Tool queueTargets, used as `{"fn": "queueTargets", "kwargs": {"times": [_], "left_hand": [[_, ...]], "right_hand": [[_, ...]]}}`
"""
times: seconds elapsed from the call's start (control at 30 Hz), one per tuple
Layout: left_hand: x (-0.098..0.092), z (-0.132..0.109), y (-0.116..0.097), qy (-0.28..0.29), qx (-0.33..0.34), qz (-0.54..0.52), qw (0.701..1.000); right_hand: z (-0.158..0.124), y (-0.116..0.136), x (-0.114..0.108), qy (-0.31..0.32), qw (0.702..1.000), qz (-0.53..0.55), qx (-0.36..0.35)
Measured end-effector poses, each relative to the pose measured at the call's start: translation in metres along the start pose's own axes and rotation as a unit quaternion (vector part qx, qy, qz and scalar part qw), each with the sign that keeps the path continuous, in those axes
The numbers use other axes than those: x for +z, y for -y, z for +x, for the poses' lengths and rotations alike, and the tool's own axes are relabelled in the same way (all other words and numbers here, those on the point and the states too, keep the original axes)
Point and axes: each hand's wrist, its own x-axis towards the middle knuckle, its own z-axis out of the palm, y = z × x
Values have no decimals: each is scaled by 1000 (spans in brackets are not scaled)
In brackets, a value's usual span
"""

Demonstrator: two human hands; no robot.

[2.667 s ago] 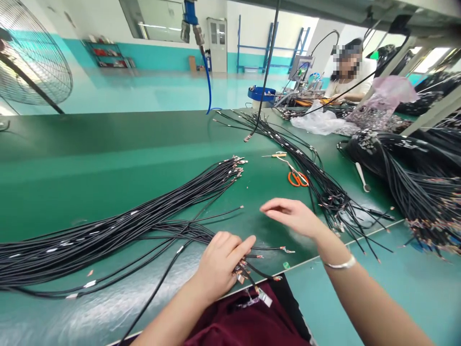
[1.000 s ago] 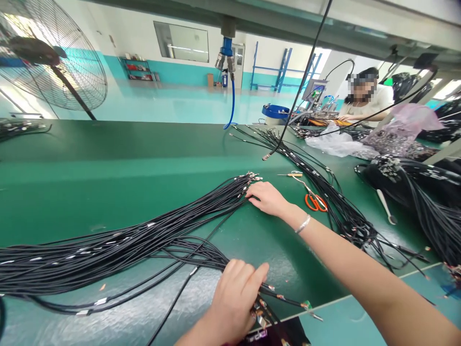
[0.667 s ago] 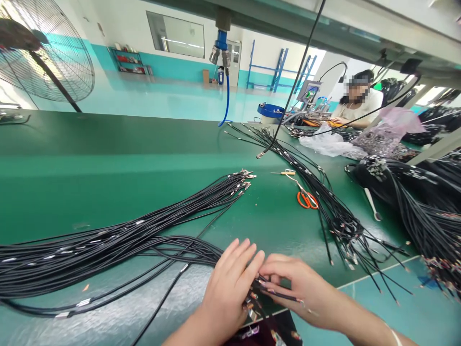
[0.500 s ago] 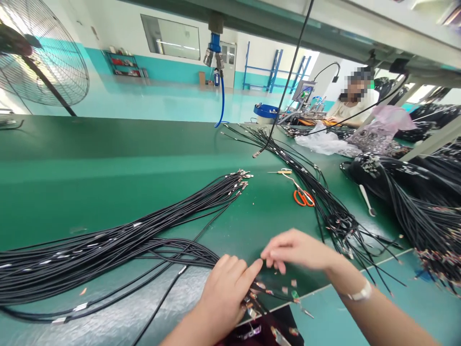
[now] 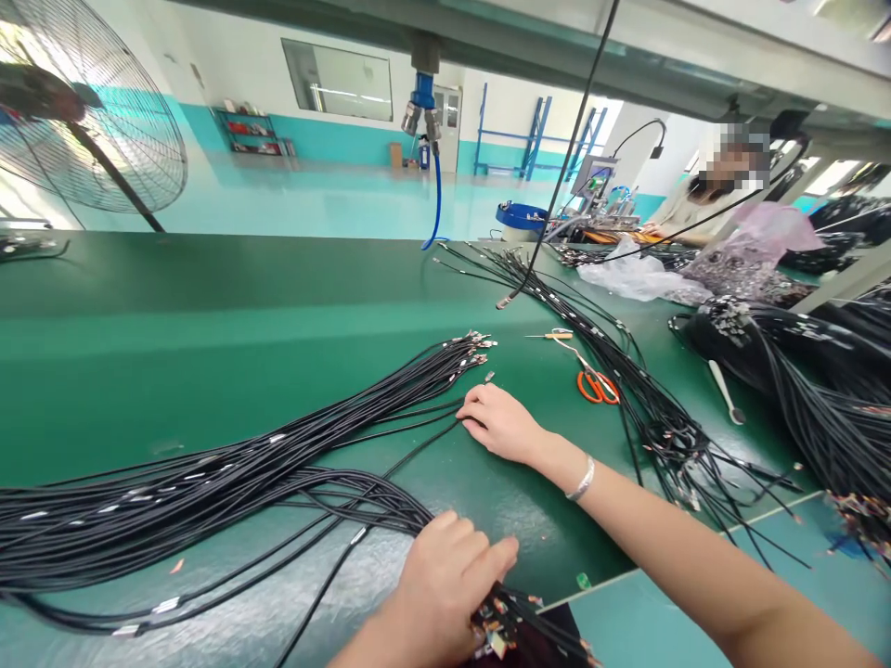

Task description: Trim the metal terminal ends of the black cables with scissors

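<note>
My left hand (image 5: pixel 452 580) is closed around a bundle of black cables at the table's near edge. Stripped coppery ends (image 5: pixel 502 620) of that bundle stick out past my fingers and over the edge. Farther forward, my right hand (image 5: pixel 502 425) pinches a thin black cable (image 5: pixel 428 438) close to its end. A small metal connector (image 5: pixel 489 377) shows just beyond those fingers. To the left lies a thick bundle of black cables (image 5: pixel 278 464) with white labels, its connector ends (image 5: pixel 480 345) gathered beyond my right hand.
Orange-handled scissors (image 5: pixel 597 386) and a thin yellow-handled tool (image 5: pixel 557 335) lie right of centre. Beside them runs another cable bundle (image 5: pixel 599 343). A white brush (image 5: pixel 726 391) and a big cable heap (image 5: pixel 786 371) are at the right. One cable (image 5: pixel 557 176) hangs from above. A person (image 5: pixel 716 195) sits behind.
My right hand has moved forward and left, away from my left hand, and now pinches a cable. My left hand keeps its hold, slightly lower in view.
</note>
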Motion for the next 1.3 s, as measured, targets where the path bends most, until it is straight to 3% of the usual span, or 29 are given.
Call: {"fn": "queueTargets", "kwargs": {"times": [0.2,0.37,0.53,0.63,0.8,0.87,0.9,0.93,1.0,1.13,1.2,1.3], "left_hand": [[2,2,0,-10,-15,7,1000],[0,3,-2,8,-23,8,1000],[-1,-1,-1,9,-38,1,999],[0,-1,1,-20,-26,10,999],[9,0,1,19,-39,43,998],[12,0,0,29,-51,48,997],[12,0,0,33,-56,49,997],[13,0,0,37,-58,47,997],[11,0,0,35,-56,43,997],[8,-1,1,26,-57,47,997],[8,-2,1,28,-59,48,997],[7,-2,1,26,-62,36,997]], "right_hand": [[-3,-9,0,-35,999,-17,23],[9,-12,-4,-15,999,-29,10],[-25,27,-40,-23,999,-20,33],[-63,62,-59,4,992,77,99],[-100,98,-80,103,915,303,246],[-99,90,-86,137,882,368,262],[-94,80,-86,140,880,372,260],[-86,66,-85,135,888,359,255],[-65,32,-76,56,924,256,280],[-14,-32,-42,-40,936,144,318],[3,-47,-26,-51,945,124,299],[5,-49,-17,-87,957,117,251]]}}
